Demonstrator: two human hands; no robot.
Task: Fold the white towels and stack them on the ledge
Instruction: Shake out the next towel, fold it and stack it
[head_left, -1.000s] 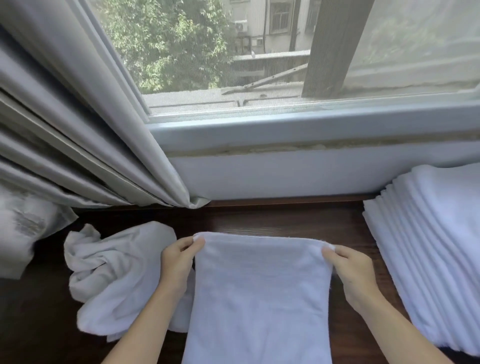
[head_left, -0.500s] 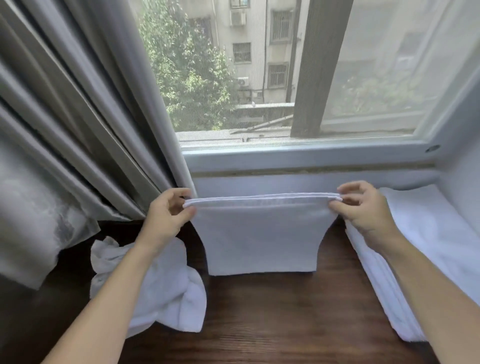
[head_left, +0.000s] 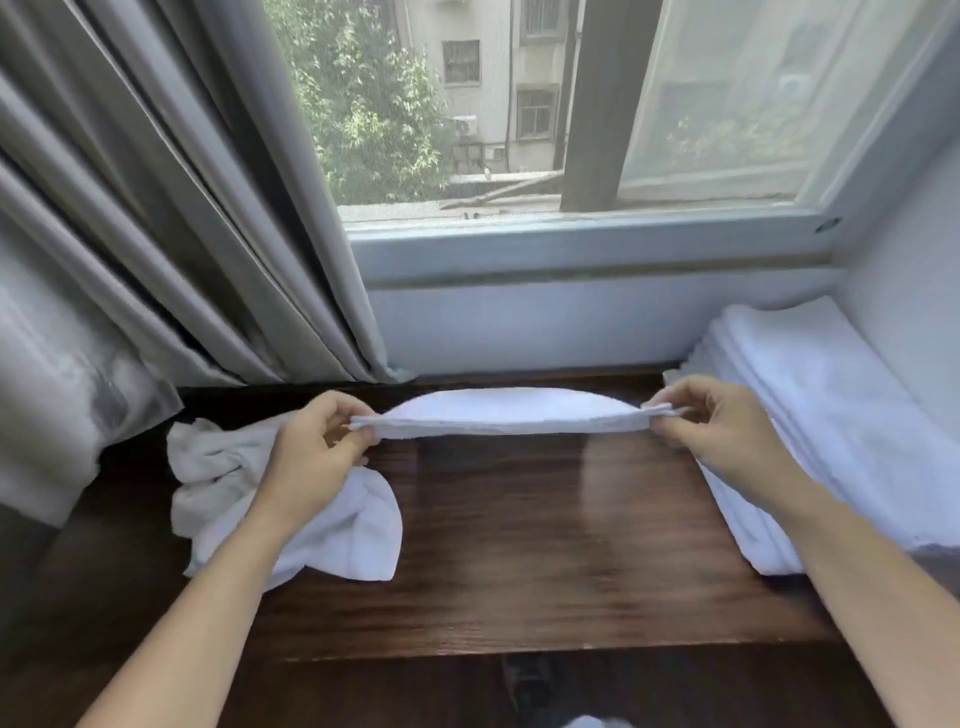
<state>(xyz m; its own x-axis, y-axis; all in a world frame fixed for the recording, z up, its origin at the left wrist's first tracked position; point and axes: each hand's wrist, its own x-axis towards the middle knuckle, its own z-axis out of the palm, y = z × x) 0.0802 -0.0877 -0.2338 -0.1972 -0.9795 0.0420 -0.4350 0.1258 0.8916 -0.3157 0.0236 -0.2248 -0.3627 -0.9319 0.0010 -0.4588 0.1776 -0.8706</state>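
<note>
A white towel (head_left: 501, 413) is stretched flat in the air over the dark wooden ledge (head_left: 519, 545), seen almost edge-on with its far side bulging towards the wall. My left hand (head_left: 317, 457) pinches its left corners and my right hand (head_left: 727, 431) pinches its right corners. A stack of folded white towels (head_left: 831, 415) lies on the ledge at the right, against the side wall. A crumpled white towel (head_left: 291, 499) lies on the ledge at the left, partly under my left forearm.
Grey curtains (head_left: 182, 208) hang at the left and reach down to the ledge. The window frame (head_left: 571, 249) and white wall below it close off the back. The ledge's front edge runs across at the bottom, with dark floor beneath.
The towel was lifted off the ledge, hung vertically from both hands, and has now swung up to lie almost horizontal. Both hands came lower and closer to the ledge.
</note>
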